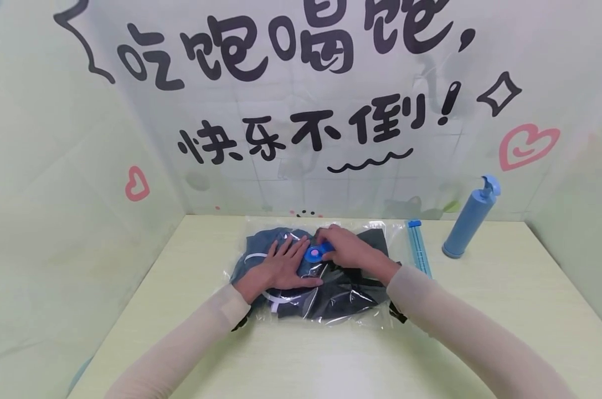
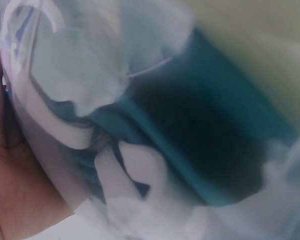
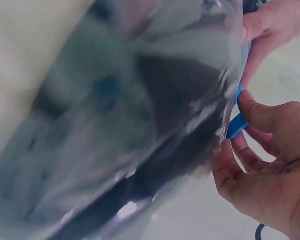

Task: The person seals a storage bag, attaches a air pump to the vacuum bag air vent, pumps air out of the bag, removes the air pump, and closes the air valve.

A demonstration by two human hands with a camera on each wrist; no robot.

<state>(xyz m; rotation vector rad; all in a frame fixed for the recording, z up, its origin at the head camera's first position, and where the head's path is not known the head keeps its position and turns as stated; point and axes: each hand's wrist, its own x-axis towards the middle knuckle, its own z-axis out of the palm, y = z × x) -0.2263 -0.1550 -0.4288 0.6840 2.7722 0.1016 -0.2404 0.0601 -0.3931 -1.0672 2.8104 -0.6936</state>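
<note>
A clear plastic vacuum storage bag (image 1: 345, 302) with dark and blue folded clothes inside lies on the table, white straps or cords showing among the blue cloth. My left hand (image 1: 282, 270) rests spread on its left half, the fingers straight and the thumb pointing right. At the bag's middle is a round blue valve cap (image 1: 313, 254) with a pink centre. My right hand (image 1: 348, 247) pinches the blue piece of this cap between thumb and fingers. Close up in the right wrist view, the blue cap (image 3: 237, 126) sticks out from the bag's surface beside the thumb.
A blue hand pump (image 1: 469, 223) stands upright at the back right of the table. The bag's blue zip strip (image 1: 418, 249) with its slider lies along the right side. Behind the table (image 1: 301, 360) hangs a printed wall sheet (image 1: 301, 183).
</note>
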